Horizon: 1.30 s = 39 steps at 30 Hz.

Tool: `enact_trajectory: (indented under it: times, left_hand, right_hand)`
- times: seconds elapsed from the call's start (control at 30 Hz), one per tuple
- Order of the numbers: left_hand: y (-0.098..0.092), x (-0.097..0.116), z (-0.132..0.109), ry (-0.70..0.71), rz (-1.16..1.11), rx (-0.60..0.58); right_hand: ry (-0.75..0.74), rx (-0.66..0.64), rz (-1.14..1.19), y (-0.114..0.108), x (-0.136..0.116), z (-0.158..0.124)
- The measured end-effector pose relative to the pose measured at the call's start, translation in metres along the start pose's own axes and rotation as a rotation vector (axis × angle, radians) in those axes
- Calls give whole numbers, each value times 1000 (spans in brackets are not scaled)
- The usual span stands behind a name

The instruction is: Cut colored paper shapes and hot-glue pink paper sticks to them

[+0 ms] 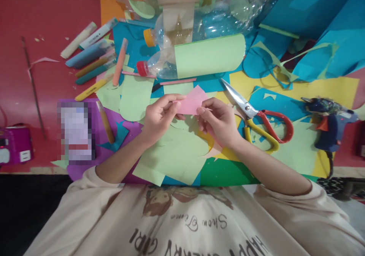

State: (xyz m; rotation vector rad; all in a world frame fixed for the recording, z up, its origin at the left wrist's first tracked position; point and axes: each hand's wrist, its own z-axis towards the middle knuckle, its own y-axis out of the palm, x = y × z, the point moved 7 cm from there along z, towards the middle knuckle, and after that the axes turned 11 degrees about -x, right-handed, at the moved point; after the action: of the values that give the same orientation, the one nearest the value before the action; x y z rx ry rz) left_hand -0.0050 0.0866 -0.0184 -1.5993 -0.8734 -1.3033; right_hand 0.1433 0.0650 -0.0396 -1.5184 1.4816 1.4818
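Note:
A small piece of pink paper (190, 102) is held up between my two hands, with one corner pointing away from me. My left hand (164, 115) pinches its left end between thumb and fingers. On the right end, the thumb and fingertips of my right hand (218, 119) close on the paper. Light green paper sheets (173, 153) lie on the table below my hands. Just right of my right hand rest scissors (248, 109) with one red and one yellow handle, their blades apart.
Beyond my hands lies a plastic bottle with a red cap (142, 68), wrapped in green paper; another has an orange cap (149, 37). Several markers (91, 60) and a phone (76, 130) are on the left. A blue glue gun (330, 128) lies right. Paper scraps surround everything.

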Motion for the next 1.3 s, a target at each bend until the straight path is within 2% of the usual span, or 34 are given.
enact_trajectory:
  times: [0.37, 0.63, 0.87, 1.07, 1.17, 1.23, 1.3]
  left_hand:
    - [5, 7, -3, 119, 73, -73]
    - [7, 2, -1, 24, -48, -93]
    - [3, 3, 4, 24, -84, -78]
    - [-3, 11, -1, 174, 12, 28]
    - [-5, 27, -10, 389, 225, 95]
    - [-2, 39, -18, 565, 423, 90]
    - [3, 46, -24, 677, 597, 62]
  right_hand:
    - [-86, 34, 54, -4, -4, -1]
    - [-109, 91, 35, -7, -7, -2]
    - [-130, 121, 13, -6, -13, -1]
    - [-141, 149, 76, -6, -13, 0]
    - [-100, 117, 104, -5, -8, 0]
    - [-86, 50, 79, -3, -5, 0]
    - [-111, -10, 69, -1, -4, 0]
